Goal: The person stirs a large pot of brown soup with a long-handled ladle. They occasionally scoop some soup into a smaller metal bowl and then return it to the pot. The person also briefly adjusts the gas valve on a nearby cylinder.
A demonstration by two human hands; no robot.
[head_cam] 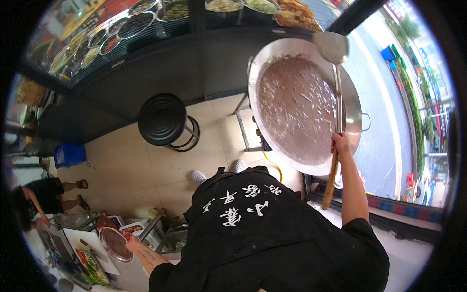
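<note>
My right hand (342, 146) grips the long wood-and-metal handle of a large ladle (332, 47). The ladle's bowl hangs over the far right rim of a wide metal wok (351, 137), slightly blurred. Inside the wok lies a brownish-grey liquid (295, 109) with bubbles and pale glints on its surface. Low on the left, my left hand (133, 244) holds a round, flat mesh strainer (116, 244) by its edge, above a worktop. Whether the mesh holds anything cannot be made out.
A black round stool (162, 118) stands on the tiled floor (120, 171). Pans of food (136, 25) line the far counter. At lower left, a knife (93, 250) rests on a white cutting board (76, 237) beside chopped vegetables (91, 266). Another person (40, 199) is at far left. A yellow hose (274, 164) runs beneath the wok.
</note>
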